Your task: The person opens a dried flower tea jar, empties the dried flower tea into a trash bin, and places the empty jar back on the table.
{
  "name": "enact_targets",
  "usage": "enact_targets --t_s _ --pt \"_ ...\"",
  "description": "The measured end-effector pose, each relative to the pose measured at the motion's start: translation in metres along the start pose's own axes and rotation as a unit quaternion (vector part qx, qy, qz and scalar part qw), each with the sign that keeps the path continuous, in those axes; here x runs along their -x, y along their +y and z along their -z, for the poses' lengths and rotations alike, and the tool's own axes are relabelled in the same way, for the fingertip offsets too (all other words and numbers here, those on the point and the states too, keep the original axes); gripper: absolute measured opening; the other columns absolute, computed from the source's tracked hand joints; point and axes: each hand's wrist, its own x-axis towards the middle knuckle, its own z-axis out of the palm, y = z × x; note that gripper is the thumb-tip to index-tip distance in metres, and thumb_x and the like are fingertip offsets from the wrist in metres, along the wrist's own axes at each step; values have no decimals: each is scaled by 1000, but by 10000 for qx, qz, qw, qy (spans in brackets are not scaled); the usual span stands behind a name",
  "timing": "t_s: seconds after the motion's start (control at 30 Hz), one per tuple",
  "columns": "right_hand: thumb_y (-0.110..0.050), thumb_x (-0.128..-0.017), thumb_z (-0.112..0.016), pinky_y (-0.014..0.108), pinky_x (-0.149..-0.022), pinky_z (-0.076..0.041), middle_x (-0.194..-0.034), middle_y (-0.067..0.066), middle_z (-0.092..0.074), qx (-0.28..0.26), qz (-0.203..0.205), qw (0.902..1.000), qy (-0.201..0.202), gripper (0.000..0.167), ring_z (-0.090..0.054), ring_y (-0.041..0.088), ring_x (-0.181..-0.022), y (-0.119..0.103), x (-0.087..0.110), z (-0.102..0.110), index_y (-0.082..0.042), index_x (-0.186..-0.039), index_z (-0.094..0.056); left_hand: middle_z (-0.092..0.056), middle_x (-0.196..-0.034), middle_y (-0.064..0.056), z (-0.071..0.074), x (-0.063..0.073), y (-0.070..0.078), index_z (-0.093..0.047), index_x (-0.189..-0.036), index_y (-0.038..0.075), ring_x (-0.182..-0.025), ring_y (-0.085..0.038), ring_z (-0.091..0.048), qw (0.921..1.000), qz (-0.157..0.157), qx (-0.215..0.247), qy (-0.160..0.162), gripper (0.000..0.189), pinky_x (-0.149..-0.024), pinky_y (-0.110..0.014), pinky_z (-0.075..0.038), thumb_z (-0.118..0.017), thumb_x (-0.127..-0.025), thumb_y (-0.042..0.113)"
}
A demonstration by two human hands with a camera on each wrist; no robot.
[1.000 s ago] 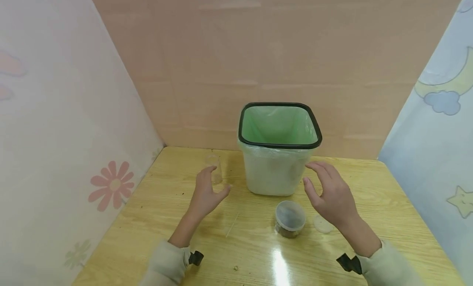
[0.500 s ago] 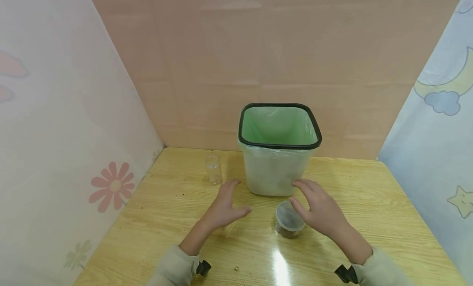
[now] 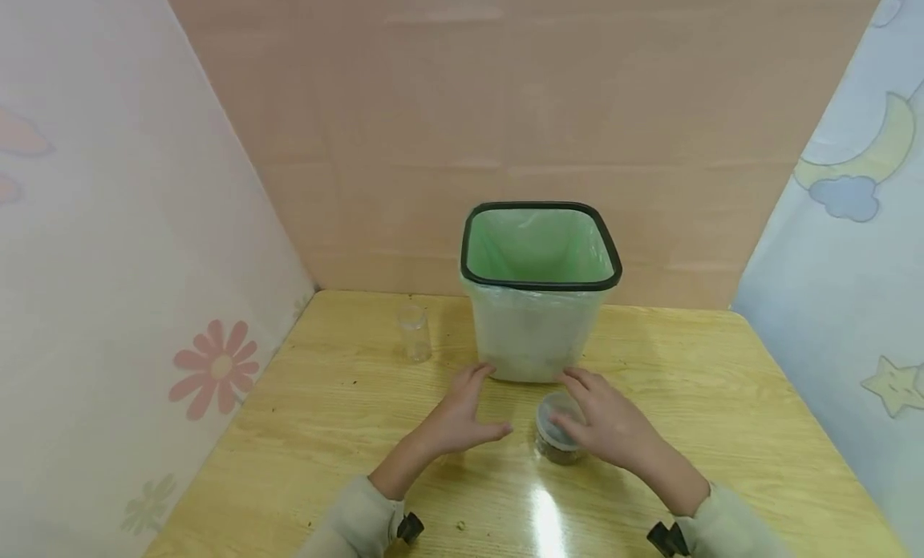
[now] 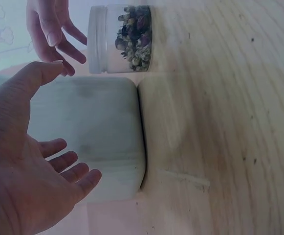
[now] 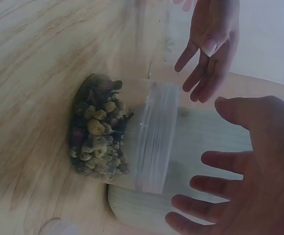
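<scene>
My right hand hovers at the right side of a round clear jar, thumb over its pale translucent lid in the head view. In the right wrist view the jar's dried flower buds fill its lower part, and the fingers are spread beside the lid. My left hand is held to the left of the jar, thumb and fingers apart with nothing between them. The left wrist view shows a gap between the left hand and the jar.
A bin with a black rim and a pale green liner stands behind the jar. An upright clear cup is at the back left. A thin pale strip and a translucent disc lie on the wooden table. Walls enclose three sides.
Both hands have come down and toward each other, the left moving right and the right moving left to the jar. The cup shows fully; the disc is hidden in the head view.
</scene>
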Motion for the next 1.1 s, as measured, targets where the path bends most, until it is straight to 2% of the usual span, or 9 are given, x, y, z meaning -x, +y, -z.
enact_targets --t_s 0.13,0.37,0.6,0.87,1.0,1.1 --pt "-44 -93 -72 59 -98 -50 -144 23 -52 18 35 9998 -214 67 -53 45 -128 0 2 -4 -1 -141 -55 -24 -163 -16 -7 -1 1 -29 -158 9 -150 -36 -23 9999 42 -60 -141 98 -113 -57 -38 -80 -83 46" --pt "-50 -92 -70 61 -92 -52 -144 25 -51 17 39 9990 -439 66 -54 49 -124 1 0 -11 -3 -137 -58 -25 -163 -16 -16 -9 4 -27 -158 8 -150 -38 -24 9992 -158 -256 -276 100 -114 -57 -37 -81 -83 46" --pt "-47 -91 -73 61 -86 -54 -147 26 -48 -100 -75 9977 -668 67 -54 51 -122 -4 -3 -13 -6 -140 -56 -26 -163 -17 -24 -13 3 -26 -158 5 -149 -35 -25 9974 -297 -426 -508 103 -115 -52 -38 -82 -82 45" --pt "-49 -85 -78 51 -69 -58 -142 18 -54 119 -165 9977 -650 72 -59 40 -115 -7 -4 -17 -4 -138 -58 -26 -162 -15 -30 -15 1 -26 -158 6 -149 -32 -26 9960 -118 -349 -810 102 -114 -50 -39 -81 -83 47" --pt "-47 -84 -80 50 -70 -58 -136 16 -59 233 -121 9987 -438 68 -62 38 -109 -9 -7 -17 -5 -134 -61 -27 -162 -13 -31 -16 2 -26 -158 6 -149 -31 -27 9958 -115 -296 -857 102 -114 -49 -39 -81 -83 48" --pt "-46 -84 -79 52 -74 -58 -134 16 -60 193 -102 9993 -301 67 -63 38 -110 -11 -9 -17 -6 -134 -61 -26 -163 -13 -31 -17 3 -24 -159 7 -149 -30 -26 9959 -153 -232 -861 104 -115 -50 -38 -81 -83 49"
